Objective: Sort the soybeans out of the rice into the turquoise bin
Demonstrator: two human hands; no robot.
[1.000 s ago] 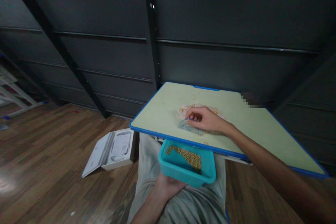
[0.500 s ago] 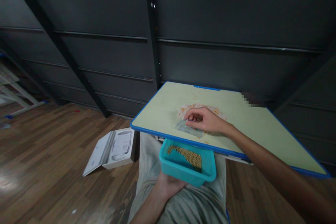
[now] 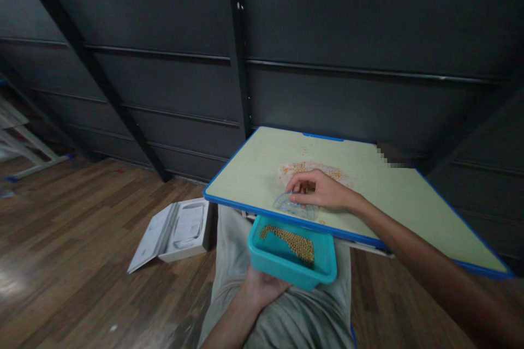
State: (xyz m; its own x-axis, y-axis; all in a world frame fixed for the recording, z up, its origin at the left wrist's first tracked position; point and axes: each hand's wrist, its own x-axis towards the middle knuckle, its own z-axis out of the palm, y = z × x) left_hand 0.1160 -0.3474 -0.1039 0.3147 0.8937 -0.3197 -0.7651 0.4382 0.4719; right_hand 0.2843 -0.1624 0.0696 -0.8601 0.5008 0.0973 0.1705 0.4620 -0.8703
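Observation:
A clear protractor (image 3: 282,204) lies on the pale tabletop (image 3: 393,207) close to its blue near edge. My right hand (image 3: 321,190) is closed, its fingertips gripping the protractor at the upper edge. Just behind the hand is a patch of small orange-yellow beans (image 3: 301,167) mixed with whitish bits. My left hand (image 3: 264,286) holds a turquoise plastic tub (image 3: 268,262) from below, over my lap and against the table edge. Some of its fingers are hidden under the tub. Inside the tub, round tan beans (image 3: 301,245) are heaped along the back and right.
An open white box (image 3: 188,229) with papers in it lies on the wooden floor (image 3: 73,240) to my left. A dark panelled wall (image 3: 164,87) rises behind the table. A pale metal frame (image 3: 28,147) stands at the far left.
My right hand and the protractor have shifted slightly toward the table's near edge. The left hand and the tub stay in place.

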